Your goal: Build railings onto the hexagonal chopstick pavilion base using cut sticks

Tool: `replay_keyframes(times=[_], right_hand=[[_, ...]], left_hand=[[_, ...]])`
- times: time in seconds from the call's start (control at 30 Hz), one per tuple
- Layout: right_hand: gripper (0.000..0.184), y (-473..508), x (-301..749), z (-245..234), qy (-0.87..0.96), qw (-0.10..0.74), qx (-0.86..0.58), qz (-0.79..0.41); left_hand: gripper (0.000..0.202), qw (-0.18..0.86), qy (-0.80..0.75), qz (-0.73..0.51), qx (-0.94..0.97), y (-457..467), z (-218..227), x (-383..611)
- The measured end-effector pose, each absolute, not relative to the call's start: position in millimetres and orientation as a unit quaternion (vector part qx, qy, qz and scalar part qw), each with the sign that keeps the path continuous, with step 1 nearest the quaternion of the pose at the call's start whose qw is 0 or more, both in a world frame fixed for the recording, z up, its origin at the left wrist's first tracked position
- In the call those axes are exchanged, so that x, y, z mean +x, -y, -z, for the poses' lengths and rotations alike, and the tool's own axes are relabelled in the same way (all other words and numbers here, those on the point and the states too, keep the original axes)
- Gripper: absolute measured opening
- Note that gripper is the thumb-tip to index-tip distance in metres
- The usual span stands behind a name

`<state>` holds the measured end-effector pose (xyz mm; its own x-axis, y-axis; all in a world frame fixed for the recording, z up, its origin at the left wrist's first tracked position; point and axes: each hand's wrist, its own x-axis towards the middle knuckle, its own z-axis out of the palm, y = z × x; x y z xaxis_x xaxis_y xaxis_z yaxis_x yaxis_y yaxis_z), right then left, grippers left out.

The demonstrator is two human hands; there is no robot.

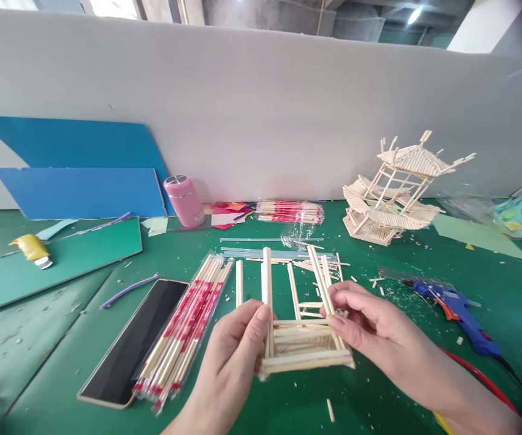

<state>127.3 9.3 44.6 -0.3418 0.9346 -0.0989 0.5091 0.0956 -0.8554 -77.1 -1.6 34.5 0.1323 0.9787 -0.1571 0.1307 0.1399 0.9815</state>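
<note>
Both my left hand and right hand angle inward, fingers curled, each pinching one post of the stick frame. It sits between them, over the table.

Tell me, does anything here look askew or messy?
Yes: on the stick frame, the right post, touched by the right hand, leans inward while the left post, held by the left hand, stands nearly upright, so they don't match. Stick scraps also lie scattered over the table, like untidy leftovers.
</note>
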Motion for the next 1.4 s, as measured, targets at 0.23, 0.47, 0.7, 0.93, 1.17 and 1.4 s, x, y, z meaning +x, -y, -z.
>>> replay_keyframes(times=[0.23, 0.47, 0.7, 0.93, 1.17, 1.4], right_hand=[[0.024, -9, 128, -43, 0.696, 0.262, -0.516, -0.426], [0.025, -7, 130, -41, 0.687, 0.28, -0.516, -0.429], [0.024, -11, 129, -38, 0.678, 0.289, -0.503, -0.452], [0.023, -5, 131, -40, 0.683, 0.282, -0.517, -0.431], [0.024, -7, 130, -39, 0.675, 0.274, -0.518, -0.448], [0.028, -12, 131, -41, 0.661, 0.266, -0.5, -0.492]], left_hand=[[0.037, 0.516, -0.55, -0.408, 0.515, 2, -35, -77], [0.038, 0.526, -0.564, -0.387, 0.505, 0, -41, -70], [0.042, 0.499, -0.577, -0.338, 0.551, -1, -41, -72], [0.04, 0.532, -0.554, -0.326, 0.552, -3, -40, -73], [0.037, 0.553, -0.516, -0.341, 0.558, -2, -37, -75], [0.036, 0.546, -0.506, -0.365, 0.56, -1, -32, -75]])
